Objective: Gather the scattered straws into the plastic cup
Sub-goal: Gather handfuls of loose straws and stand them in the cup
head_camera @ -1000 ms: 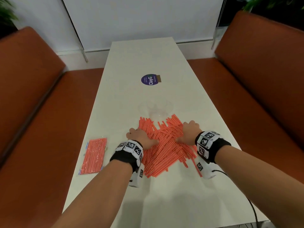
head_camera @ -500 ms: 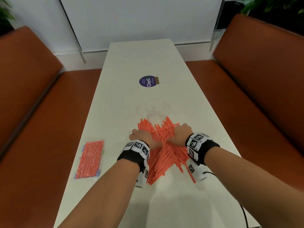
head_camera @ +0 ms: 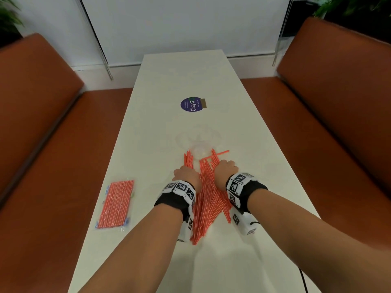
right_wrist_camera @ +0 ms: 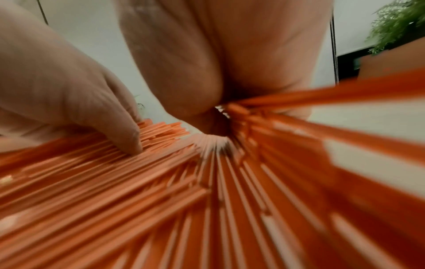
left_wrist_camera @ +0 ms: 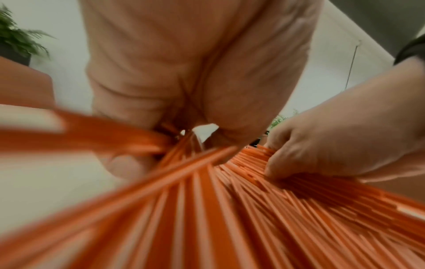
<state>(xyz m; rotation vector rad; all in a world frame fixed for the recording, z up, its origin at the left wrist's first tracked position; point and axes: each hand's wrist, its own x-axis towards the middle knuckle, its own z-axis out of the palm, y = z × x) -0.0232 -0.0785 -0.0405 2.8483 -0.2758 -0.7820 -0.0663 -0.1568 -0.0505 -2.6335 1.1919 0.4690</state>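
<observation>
A heap of orange straws (head_camera: 208, 193) lies on the white table (head_camera: 190, 70), squeezed into a narrow bundle between my two hands. My left hand (head_camera: 186, 173) grips the bundle's left side with curled fingers. My right hand (head_camera: 225, 168) grips the right side the same way. A clear plastic cup (head_camera: 198, 144) stands just beyond the straw tips, hard to make out. In the left wrist view my left hand (left_wrist_camera: 184, 72) curls round the straws (left_wrist_camera: 253, 218). In the right wrist view my right hand (right_wrist_camera: 218, 63) does likewise on the straws (right_wrist_camera: 161, 200). One straw (head_camera: 220, 154) lies crosswise by the cup.
A sealed packet of orange straws (head_camera: 116, 204) lies near the table's left edge. A round purple sticker (head_camera: 191, 104) sits beyond the cup. Orange benches (head_camera: 53, 144) run along both sides of the narrow table.
Both hands have drawn closer together, pressing the wide spread of straws into a tighter, narrower bundle. Some straw tips have pushed up towards the cup.
</observation>
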